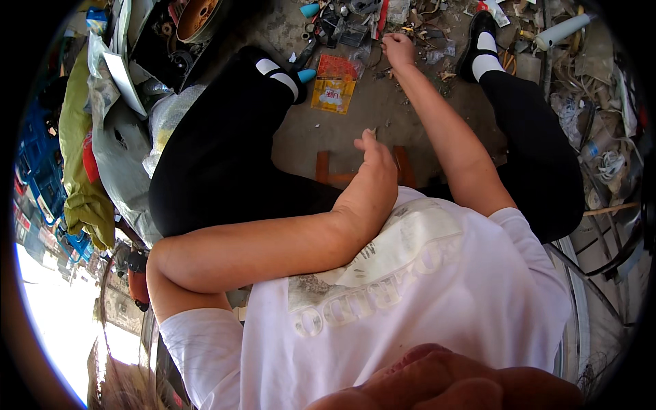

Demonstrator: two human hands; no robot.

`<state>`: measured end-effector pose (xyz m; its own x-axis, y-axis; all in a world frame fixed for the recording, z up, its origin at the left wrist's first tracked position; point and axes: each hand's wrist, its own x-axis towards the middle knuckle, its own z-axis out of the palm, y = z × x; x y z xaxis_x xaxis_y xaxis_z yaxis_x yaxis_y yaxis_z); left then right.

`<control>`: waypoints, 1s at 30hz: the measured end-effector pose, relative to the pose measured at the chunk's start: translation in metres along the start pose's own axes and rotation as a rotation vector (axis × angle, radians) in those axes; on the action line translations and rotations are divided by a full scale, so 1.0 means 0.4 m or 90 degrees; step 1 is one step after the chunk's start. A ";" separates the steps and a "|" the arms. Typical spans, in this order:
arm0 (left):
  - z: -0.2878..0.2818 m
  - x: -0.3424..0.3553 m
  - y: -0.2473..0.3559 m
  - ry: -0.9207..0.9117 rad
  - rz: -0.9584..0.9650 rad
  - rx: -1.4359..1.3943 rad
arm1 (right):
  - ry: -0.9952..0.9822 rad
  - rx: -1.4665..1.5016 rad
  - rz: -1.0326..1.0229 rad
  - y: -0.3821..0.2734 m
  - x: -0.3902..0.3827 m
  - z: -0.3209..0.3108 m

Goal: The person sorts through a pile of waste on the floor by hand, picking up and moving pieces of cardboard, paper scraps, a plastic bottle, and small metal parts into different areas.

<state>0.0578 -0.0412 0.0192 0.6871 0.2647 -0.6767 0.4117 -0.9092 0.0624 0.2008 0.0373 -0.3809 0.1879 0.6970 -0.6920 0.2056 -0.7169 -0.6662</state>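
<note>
My right hand [398, 52] reaches down to the far side of the floor, at the near edge of a heap of small scraps [427, 34]. Its fingers are bent in a pinch, and whatever they hold is too small to name. Closer to my body, my left hand [374, 162] hovers above the floor between my legs. Its fingers are curled, with a small pale tip showing at their end; I cannot make out what it is. A red and yellow plastic packet [333, 85] lies flat on the floor, left of my right hand and apart from both hands.
Beside my left foot is a tool with a teal handle [306, 75]. A black bin [160, 51] holding a round brown pan [198, 19] stands far left, near grey plastic bags [123, 157]. A grey cylinder [564, 31] and more scrap lie right. Wooden legs [322, 166] show below me.
</note>
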 end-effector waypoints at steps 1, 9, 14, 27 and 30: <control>0.004 0.001 0.003 -0.005 -0.009 0.000 | -0.070 0.066 -0.022 -0.102 -0.081 0.082; 0.023 0.006 0.007 0.039 -0.032 0.013 | -0.370 0.120 -0.426 -0.521 -0.348 0.311; 0.056 0.002 0.014 0.102 -0.075 -0.052 | -0.250 -0.015 -0.266 -0.395 -0.281 0.240; -0.105 0.063 -0.303 0.737 -0.184 -0.357 | -0.485 0.833 -0.046 -0.693 -0.568 -0.001; -0.117 0.057 -0.374 0.593 -0.183 -0.325 | -0.517 0.919 -0.041 -0.784 -0.596 -0.036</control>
<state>0.0398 0.1159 0.0289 0.6208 0.7787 0.0908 0.6799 -0.5924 0.4323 0.1054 0.0961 -0.0029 -0.3978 0.8668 -0.3006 -0.8975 -0.4357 -0.0686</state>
